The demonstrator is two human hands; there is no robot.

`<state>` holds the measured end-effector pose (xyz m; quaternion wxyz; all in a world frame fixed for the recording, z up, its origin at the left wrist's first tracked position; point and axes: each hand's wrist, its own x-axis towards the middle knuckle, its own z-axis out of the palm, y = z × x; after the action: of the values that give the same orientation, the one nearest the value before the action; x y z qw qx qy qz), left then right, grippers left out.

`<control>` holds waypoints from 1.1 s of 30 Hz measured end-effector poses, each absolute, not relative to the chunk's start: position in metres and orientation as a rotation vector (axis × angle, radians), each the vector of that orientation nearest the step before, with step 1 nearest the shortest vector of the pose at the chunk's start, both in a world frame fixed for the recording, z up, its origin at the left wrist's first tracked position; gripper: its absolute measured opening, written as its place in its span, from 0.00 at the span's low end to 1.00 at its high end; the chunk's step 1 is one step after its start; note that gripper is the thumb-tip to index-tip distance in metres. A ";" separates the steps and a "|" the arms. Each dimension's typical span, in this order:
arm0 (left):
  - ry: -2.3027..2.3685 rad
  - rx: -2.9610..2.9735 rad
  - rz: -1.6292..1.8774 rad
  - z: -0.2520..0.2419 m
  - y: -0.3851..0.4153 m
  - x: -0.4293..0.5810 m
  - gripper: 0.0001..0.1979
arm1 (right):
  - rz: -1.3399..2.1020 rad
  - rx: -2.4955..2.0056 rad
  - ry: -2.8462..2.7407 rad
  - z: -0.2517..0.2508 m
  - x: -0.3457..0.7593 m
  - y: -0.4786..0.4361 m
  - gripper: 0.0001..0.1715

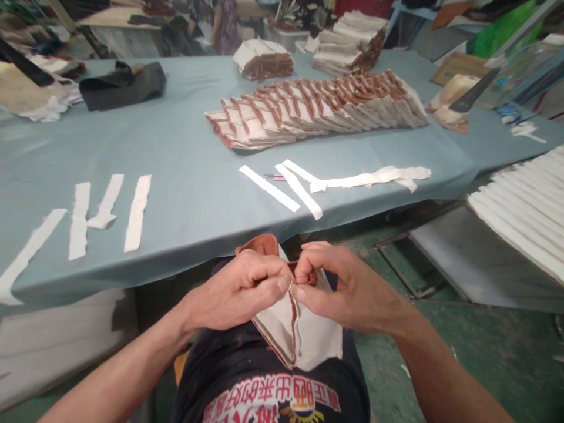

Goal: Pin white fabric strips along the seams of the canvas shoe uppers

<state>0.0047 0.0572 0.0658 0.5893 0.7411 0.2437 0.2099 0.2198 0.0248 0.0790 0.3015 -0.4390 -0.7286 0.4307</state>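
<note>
A sewn piece (319, 346) of off-white cloth with brown, leather-like edging rests over my lap, its brown seam running down the middle toward me. My left hand (242, 288) pinches that seam from the left, thumb and forefinger closed. From the right, my right hand (339, 285) grips the same seam, its thumb close to the left thumb. A rounded brown flap (264, 242) of the piece sticks up behind the left hand. The fingers hide the part of the seam between them.
A blue-covered table (185, 158) stands before me. On it lie a long row of similar brown-edged pieces (317, 111), two more stacks behind, white strips (137, 214), a thin pink tool (274, 177) and dark folded cloth (123, 87). White layered material (524, 205) is at the right.
</note>
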 end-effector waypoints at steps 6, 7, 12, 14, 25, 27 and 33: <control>0.557 1.598 0.435 0.069 0.056 0.003 0.14 | 1.277 -1.134 -1.965 0.079 0.223 0.027 0.10; 0.565 1.596 0.433 0.068 0.055 0.003 0.12 | 1.276 -1.130 -1.973 0.079 0.223 0.027 0.10; 0.556 1.584 0.433 0.064 0.056 0.000 0.12 | 1.272 -1.101 -2.000 0.077 0.223 0.028 0.10; 0.538 1.569 0.436 0.064 0.057 -0.001 0.11 | 1.266 -1.088 -2.003 0.077 0.222 0.028 0.09; 0.568 1.379 0.425 0.060 0.054 -0.007 0.14 | 1.212 -1.069 -2.034 0.078 0.217 0.030 0.08; 0.578 1.395 0.444 0.060 0.053 -0.007 0.14 | 1.204 -1.063 -2.031 0.078 0.217 0.029 0.08; 0.656 1.496 0.501 0.062 0.048 -0.006 0.16 | 0.853 -1.160 -2.131 0.084 0.213 0.019 0.07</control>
<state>-0.0060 0.0477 0.0621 0.6569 0.6602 0.2894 0.2212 0.2128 0.0189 0.0845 0.2810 -0.4328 -0.7953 0.3182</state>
